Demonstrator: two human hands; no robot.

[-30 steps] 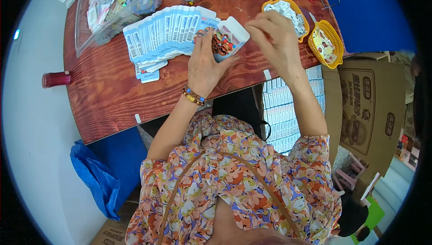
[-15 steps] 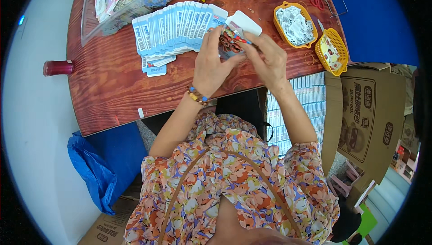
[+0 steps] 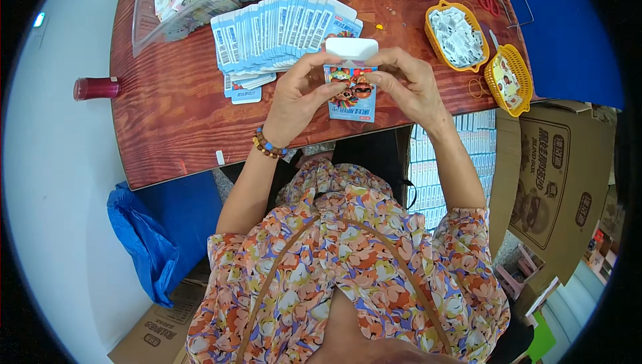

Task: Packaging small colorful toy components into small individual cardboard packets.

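Between my two hands is a small blue printed carton point(image 3: 352, 106), its white end flap point(image 3: 352, 48) standing up on the far side. My left hand point(image 3: 302, 88) grips its left edge, thumb on the printed face. On the opposite edge, my right hand point(image 3: 405, 85) pinches it with thumb and fingers. Cartoon figures show on the face turned up toward me. Just beyond my left hand, a fanned row of flat blue cartons point(image 3: 274, 33) lies on the wooden table point(image 3: 174, 110), a few more beneath its near end.
A yellow basket point(image 3: 428, 30) of small white packets and another yellow basket point(image 3: 491, 86) with cards stand at the right. Behind are red scissors point(image 3: 489, 2) and a clear bin point(image 3: 144, 30) of packets. A box of packed cartons point(image 3: 455, 157) sits below the table edge.
The carton has turned from a tilt to face me squarely and come down nearer the table's front edge. Both hands moved with it, and its white flap now stands straight up.
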